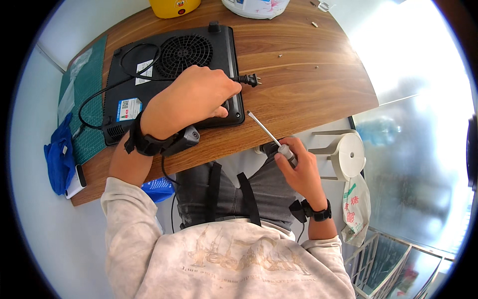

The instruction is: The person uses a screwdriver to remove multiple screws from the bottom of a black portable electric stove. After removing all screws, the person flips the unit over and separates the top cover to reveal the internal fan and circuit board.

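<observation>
A black induction cooker (169,41) lies with its vented underside up on the wooden table. Its cord loops over the fan grille (185,54), and the two-prong plug (250,79) sticks out past the cooker's right edge. Over the near right part of the cooker, my left hand (191,99) is bent with its fingers curled down; what they hold, if anything, is hidden. My right hand (300,167) grips a flathead screwdriver (265,128) by its grey handle, just off the table's front edge. The blade points up and left, its tip apart from the cooker.
Small metal pieces, seemingly screws (280,56), lie on the table (318,94). Behind are a yellow object (174,7) and a white container (256,7). A green cutting mat (94,134) and blue cloth (59,154) are at left. A white stool (348,154) stands right.
</observation>
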`<state>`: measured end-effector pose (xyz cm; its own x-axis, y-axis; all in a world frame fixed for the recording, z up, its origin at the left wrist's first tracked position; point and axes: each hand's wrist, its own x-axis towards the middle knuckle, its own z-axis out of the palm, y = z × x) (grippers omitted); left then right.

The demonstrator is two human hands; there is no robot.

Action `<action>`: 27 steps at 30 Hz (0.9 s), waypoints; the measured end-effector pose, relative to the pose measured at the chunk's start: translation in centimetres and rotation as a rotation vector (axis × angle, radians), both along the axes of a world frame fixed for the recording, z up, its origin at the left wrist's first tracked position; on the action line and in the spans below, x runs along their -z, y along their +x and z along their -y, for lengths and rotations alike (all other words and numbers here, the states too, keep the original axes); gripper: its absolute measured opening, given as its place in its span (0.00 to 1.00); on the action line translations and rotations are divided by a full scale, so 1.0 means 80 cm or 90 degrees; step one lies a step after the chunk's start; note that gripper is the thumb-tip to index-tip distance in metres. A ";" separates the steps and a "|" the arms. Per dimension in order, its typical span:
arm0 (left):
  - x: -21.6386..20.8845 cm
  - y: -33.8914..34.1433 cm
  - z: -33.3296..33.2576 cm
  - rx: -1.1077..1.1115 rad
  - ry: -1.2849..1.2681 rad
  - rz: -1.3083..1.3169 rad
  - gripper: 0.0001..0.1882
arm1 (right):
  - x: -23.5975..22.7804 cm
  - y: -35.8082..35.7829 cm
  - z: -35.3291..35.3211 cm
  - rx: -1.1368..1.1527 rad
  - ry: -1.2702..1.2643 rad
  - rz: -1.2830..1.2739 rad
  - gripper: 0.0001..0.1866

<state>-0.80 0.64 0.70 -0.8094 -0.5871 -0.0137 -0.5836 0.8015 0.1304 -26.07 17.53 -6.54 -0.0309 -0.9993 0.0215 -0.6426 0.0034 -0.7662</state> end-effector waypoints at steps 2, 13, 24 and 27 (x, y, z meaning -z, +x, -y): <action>-0.001 -0.002 0.002 -0.009 0.029 0.004 0.18 | -0.006 0.000 0.000 -0.006 -0.007 -0.027 0.15; 0.007 -0.001 0.011 -0.006 0.064 -0.017 0.17 | -0.035 0.002 0.002 -0.033 -0.132 -0.168 0.16; 0.005 -0.002 0.012 -0.009 0.077 -0.007 0.17 | -0.025 0.008 -0.001 -0.028 -0.134 -0.119 0.16; 0.008 0.000 0.014 0.001 0.073 -0.020 0.17 | -0.020 0.014 -0.003 -0.018 -0.119 -0.080 0.16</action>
<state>-0.78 -0.46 0.07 -0.8110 -0.5825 -0.0548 -0.5770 0.7808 0.2396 -24.96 17.73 -4.90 0.0110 -0.9781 0.2080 -0.7307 -0.1498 -0.6661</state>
